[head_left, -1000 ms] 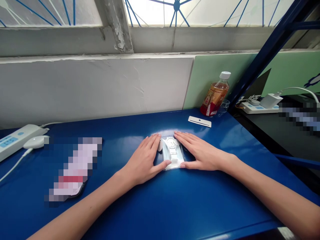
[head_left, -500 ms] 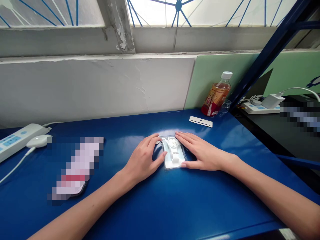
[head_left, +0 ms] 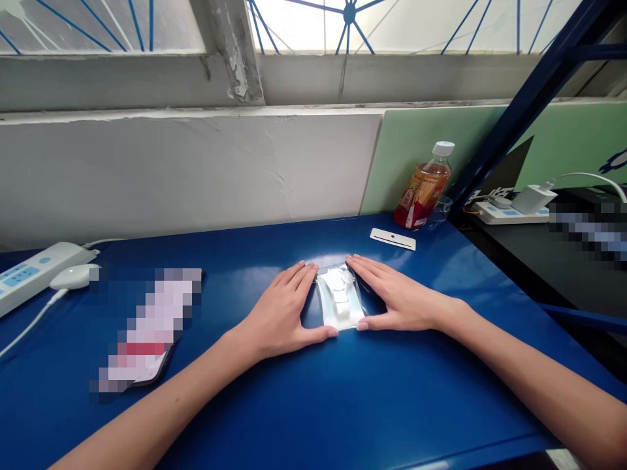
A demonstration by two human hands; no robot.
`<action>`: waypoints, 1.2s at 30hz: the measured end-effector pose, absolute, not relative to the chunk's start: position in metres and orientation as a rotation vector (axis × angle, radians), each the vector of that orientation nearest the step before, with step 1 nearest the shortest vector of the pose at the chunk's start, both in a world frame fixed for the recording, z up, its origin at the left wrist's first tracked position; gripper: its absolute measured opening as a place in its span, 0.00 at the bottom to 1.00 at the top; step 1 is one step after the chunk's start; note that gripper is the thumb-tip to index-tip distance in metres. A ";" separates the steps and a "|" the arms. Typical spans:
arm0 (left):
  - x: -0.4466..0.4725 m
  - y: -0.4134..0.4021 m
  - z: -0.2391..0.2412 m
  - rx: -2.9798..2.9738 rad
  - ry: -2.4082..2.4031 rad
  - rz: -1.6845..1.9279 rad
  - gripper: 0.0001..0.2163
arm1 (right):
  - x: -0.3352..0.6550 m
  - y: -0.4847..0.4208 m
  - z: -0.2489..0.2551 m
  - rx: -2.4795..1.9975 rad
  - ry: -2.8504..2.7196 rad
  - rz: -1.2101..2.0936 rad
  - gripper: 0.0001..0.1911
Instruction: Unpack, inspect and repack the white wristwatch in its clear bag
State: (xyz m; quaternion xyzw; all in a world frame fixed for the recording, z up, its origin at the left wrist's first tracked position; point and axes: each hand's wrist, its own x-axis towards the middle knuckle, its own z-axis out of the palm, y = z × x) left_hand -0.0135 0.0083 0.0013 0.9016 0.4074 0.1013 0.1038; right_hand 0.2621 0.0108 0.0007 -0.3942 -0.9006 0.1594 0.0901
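A small clear plastic packet with a white watch inside lies flat on the blue table. My left hand rests flat to its left, fingers stretched out, thumb touching the packet's near edge. My right hand lies flat on the packet's right side, fingers straight and together, thumb at the near right corner. Neither hand grips the packet; both frame it from the sides.
A bottle of amber drink stands at the back right, with a small white card in front of it. A white power strip and plug lie at far left; a blurred-out phone lies beside it. A second power strip sits on the black shelf.
My left hand, curled over the packet's left edge half a second ago, has flattened out beside it. The packet now lies flat between both hands. My right hand has barely moved.
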 end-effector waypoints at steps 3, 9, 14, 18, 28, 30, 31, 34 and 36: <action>-0.013 0.008 0.000 2.635 1.213 0.344 0.48 | 0.261 0.012 -0.002 -1.129 -2.668 0.406 0.57; -0.013 0.008 -0.003 2.631 1.228 0.229 0.51 | 0.261 0.012 -0.002 -1.177 -2.684 0.484 0.58; -0.014 0.008 -0.003 2.661 1.220 0.197 0.49 | 0.260 0.012 0.001 -1.162 -2.715 0.443 0.57; -0.015 0.008 -0.002 2.687 1.189 0.229 0.46 | 0.260 0.011 0.000 -1.123 -2.678 0.396 0.53; -0.015 0.007 -0.003 2.652 1.166 0.507 0.22 | 0.259 0.017 -0.005 -1.138 -2.368 0.086 0.16; -0.015 0.008 -0.005 2.651 1.188 0.542 0.20 | 0.258 0.016 -0.005 -1.097 -2.331 0.103 0.13; -0.015 0.008 -0.005 2.653 1.196 0.542 0.20 | 0.258 0.015 -0.004 -1.057 -2.331 0.138 0.12; -0.015 0.008 -0.005 2.659 1.183 0.489 0.24 | 0.257 0.013 -0.001 -0.918 -2.382 0.258 0.12; -0.016 0.008 -0.003 2.656 1.149 0.451 0.25 | 0.256 0.012 0.000 -0.901 -2.401 0.265 0.11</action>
